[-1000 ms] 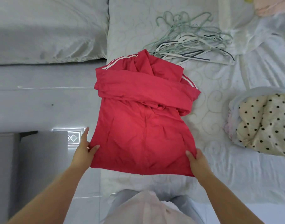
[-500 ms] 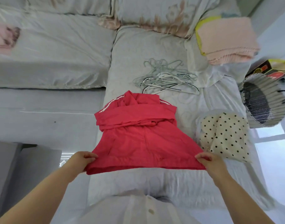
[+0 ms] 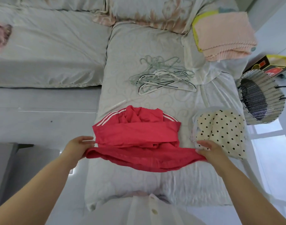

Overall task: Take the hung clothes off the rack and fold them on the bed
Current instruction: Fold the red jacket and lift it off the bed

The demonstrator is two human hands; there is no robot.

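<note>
**Folding jacket (image 3: 135,135): last fold half made**

Grip: left hand (image 3: 77,147) pinches the left corner of the hem (image 3: 143,161) and right hand (image 3: 208,151) the right corner, fingers curled round the cloth.
Between the hands: hem is lifted clear of the bed (image 3: 155,46).
Beyond the grip: collar end lies flat, sleeves already laid across the body.
Just beside the right hand: dotted garment (image 3: 220,132), apparently folded.
Farther beyond: heap of bare hangers (image 3: 161,78).
Far right: basket (image 3: 259,98), on its side.

Status, as judged: several pieces are off their hangers and one is folded. The jacket wants its hem carried over to the collar end. The rack is out of view, so what remains hung cannot be told.
</note>
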